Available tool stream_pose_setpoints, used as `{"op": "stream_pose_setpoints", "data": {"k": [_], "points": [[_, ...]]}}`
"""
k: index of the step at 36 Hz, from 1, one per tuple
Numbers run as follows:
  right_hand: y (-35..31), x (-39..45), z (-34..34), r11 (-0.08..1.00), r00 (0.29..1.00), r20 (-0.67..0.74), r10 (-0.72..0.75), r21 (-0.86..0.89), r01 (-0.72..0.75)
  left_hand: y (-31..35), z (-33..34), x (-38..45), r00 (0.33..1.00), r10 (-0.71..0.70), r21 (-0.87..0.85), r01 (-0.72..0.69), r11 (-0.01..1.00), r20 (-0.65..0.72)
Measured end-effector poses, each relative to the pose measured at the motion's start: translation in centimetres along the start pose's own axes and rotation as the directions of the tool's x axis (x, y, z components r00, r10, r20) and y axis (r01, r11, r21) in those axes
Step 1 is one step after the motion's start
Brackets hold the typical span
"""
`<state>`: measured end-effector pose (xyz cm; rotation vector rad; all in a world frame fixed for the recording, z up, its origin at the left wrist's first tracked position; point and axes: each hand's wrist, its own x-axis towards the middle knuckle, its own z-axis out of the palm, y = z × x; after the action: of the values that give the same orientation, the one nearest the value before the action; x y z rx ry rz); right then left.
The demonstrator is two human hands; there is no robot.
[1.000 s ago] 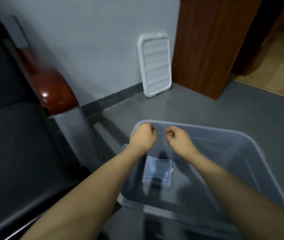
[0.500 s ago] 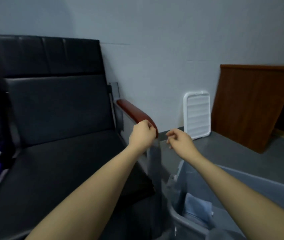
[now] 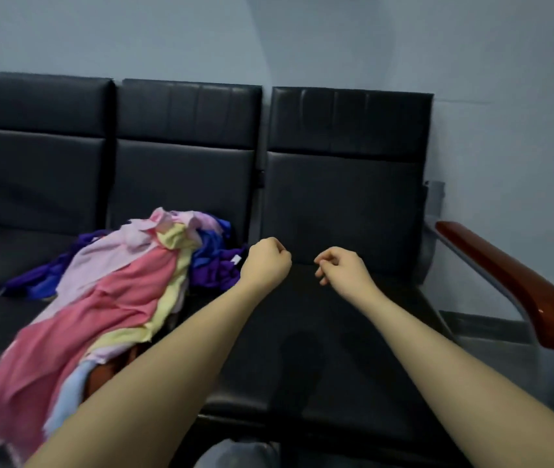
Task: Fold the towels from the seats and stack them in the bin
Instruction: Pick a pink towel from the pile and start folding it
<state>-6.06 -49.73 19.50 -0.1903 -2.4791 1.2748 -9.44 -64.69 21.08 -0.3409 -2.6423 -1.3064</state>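
A loose heap of pink, yellow, lilac, pale blue and purple cloth towels (image 3: 113, 298) lies on the middle seat of the row of black padded seats (image 3: 336, 332). Above the right-hand seat, the left hand (image 3: 265, 265) is a closed fist holding nothing, and the right hand (image 3: 343, 268) hangs with fingers loosely curled, also holding nothing. The bin cannot be made out.
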Motion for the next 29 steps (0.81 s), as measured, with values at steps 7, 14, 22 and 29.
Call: {"op": "stream_pose_setpoints", "data": {"k": [7,14,22,29], "points": [[-4.5,3.9,10.7,0.989,0.981,0.128,-0.148,0.048,0.143,-8.7,-6.3,2.7,0.988,-0.032,0.149,0.055,0.987,-0.148],[-8.3,6.7,20.2,0.952,0.907,0.292,-0.304,0.056,0.300,-15.7,-11.0,5.0,0.949,-0.071,0.338,0.178,0.924,-0.306],[-10.9,9.9,25.8,0.866,0.800,0.403,-0.444,-0.038,0.499,-20.8,-13.5,8.1,0.930,-0.125,0.458,0.284,0.843,-0.347],[-11.7,13.8,29.3,0.835,0.800,0.429,-0.420,-0.162,0.525,-23.2,-14.0,11.4,0.928,-0.141,0.509,0.311,0.803,-0.345]]}}
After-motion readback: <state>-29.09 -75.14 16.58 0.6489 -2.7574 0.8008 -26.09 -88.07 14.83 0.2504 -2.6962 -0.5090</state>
